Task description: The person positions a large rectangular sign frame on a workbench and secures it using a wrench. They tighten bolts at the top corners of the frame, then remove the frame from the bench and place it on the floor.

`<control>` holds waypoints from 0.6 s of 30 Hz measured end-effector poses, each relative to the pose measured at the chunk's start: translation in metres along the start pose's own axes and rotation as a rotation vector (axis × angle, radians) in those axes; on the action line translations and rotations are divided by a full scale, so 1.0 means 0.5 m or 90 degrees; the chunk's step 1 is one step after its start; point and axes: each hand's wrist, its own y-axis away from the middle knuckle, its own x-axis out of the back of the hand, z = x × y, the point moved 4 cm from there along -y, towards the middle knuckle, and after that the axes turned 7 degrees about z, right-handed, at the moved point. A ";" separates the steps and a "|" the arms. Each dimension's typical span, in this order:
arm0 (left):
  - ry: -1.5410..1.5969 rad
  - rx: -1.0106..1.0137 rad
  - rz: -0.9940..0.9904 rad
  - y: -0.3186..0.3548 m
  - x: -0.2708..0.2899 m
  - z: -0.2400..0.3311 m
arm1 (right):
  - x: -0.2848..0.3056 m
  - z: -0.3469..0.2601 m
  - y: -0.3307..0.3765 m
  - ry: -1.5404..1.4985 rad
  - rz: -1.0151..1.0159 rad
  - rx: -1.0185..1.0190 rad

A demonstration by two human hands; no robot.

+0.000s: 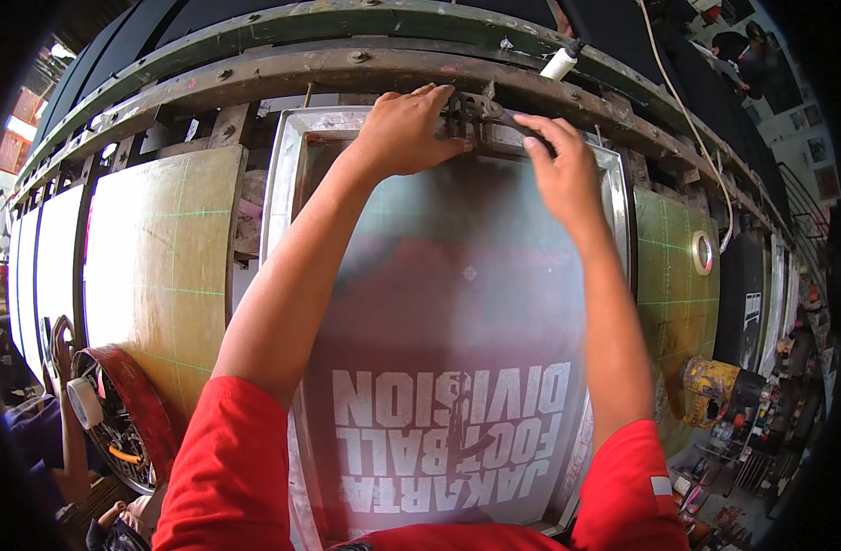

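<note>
The framed screen [420, 285] lies in front of the person, its far edge at a metal bracket [473, 119] on the long rail [356, 57]. As far as the work shows, the screen is already in position under the bracket, and the fastening there looks only partly done or about to be checked. Whether the bolts are tight cannot be told.

The right hand [560, 165] has its fingers curled round a dark-handled tool [537, 140], whose metal end sits at the bracket, perhaps a wrench, though that spot is cluttered and dim. The left hand [406, 133] reaches to the bracket's left side, thumb and forefinger parted; I cannot tell whether they grip it or merely rest against it.

The screen's mesh carries three lines of heavy, pale block capitals at the near end, upside down from the person's side, and a small crosshair mark [469, 273] farther up. The bold lettering is clear enough to read. To the right, a dark panel [752, 314] bears white print too small to make out, and no label shows legibly on the white bottle [559, 64] by the rail.
</note>
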 end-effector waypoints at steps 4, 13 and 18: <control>0.006 0.005 -0.019 -0.001 0.005 0.000 | 0.004 0.063 -0.040 -0.015 -0.143 0.045; 0.005 0.011 -0.020 0.002 0.007 -0.002 | -0.023 0.082 -0.050 -0.095 -0.179 0.017; -0.001 -0.006 0.017 0.002 0.003 -0.006 | -0.033 0.033 0.007 0.004 -0.080 -0.039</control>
